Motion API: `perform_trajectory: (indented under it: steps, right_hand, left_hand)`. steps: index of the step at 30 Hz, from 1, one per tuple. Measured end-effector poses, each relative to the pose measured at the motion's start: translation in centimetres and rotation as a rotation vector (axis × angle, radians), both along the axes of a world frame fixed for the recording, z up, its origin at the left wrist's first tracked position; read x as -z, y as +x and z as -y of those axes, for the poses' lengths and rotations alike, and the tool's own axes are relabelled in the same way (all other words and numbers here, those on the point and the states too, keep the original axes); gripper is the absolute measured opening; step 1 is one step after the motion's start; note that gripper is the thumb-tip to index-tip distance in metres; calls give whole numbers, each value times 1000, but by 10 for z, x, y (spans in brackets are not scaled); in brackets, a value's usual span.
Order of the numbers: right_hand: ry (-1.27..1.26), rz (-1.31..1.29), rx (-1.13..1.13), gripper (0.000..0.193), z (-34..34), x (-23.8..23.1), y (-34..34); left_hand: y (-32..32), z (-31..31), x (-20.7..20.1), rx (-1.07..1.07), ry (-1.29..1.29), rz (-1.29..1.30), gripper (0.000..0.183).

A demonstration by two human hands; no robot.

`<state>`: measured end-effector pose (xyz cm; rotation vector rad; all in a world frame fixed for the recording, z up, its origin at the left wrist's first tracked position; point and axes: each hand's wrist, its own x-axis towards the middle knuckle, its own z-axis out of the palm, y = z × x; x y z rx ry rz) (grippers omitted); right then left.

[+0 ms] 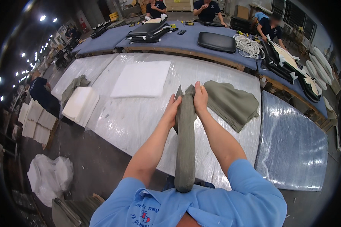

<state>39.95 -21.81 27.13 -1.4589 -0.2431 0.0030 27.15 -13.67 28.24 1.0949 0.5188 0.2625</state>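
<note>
Head view, olive cushion [186, 140], long axis forward

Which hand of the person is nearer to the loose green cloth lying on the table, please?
The right hand: it is just left of the green cloth. The left hand is farther left, across the green-covered pad.

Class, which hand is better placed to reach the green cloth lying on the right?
Probably the right hand: it appears nearest the green cloth, while the left hand is on the far side of the green pad.
</note>
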Motion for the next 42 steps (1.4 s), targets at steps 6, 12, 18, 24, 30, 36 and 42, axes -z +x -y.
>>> perform_trajectory:
  steps: [6, 12, 18, 24, 30, 36, 42]
  right_hand:
    - [29, -55, -157, 48, 9, 26, -7]
    - [-17, 90, -79, 40, 4, 18, 2]
    - [-24, 31, -148, 42, 13, 13, 4]
    - [-9, -19, -501, 33, 32, 10, -11]
    - [-60, 0, -240, 28, 15, 9, -5]
    - [7, -238, -104, 42, -21, 10, -9]
    - [-325, -185, -84, 60, -25, 8, -17]
  left_hand:
    - [8, -50, 29, 146, 258, -12, 49]
    - [8, -80, 33, 160, 352, 23, 18]
    - [7, -76, 36, 139, 191, 140, 26]
    - [-9, -80, 28, 280, 85, 136, 37]
    - [-5, -81, 24, 431, 262, 37, 45]
    - [17, -65, 34, 108, 272, 123, 42]
    - [20, -32, 20, -181, 101, 61, 40]
